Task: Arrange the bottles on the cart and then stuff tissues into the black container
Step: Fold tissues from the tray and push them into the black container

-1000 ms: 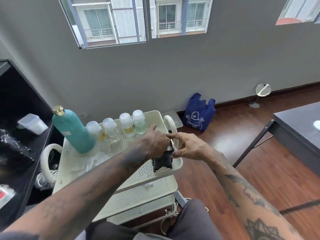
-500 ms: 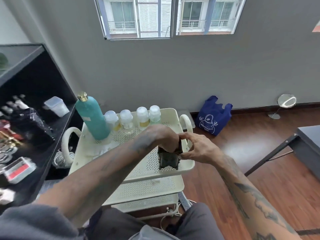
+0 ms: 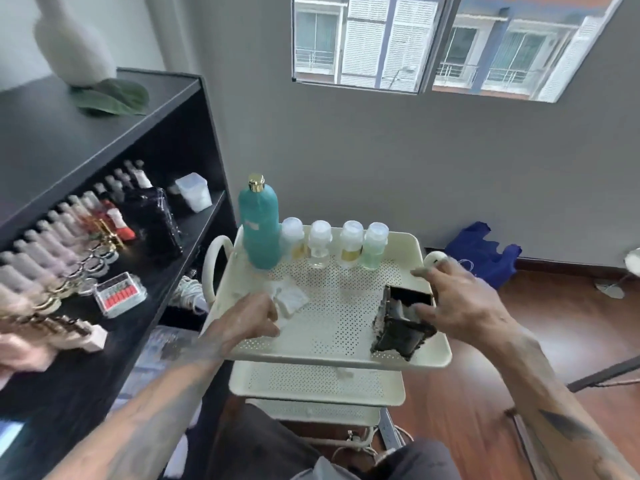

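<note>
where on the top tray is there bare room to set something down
Bare mesh lies mid-tray, between the tissues and the black container, in front of the small bottles. The back edge is crowded.

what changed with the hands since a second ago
The left hand left the black container and moved left to the loose tissues. The right hand stayed at the container. The teal bottle and four small bottles kept their row.
</note>
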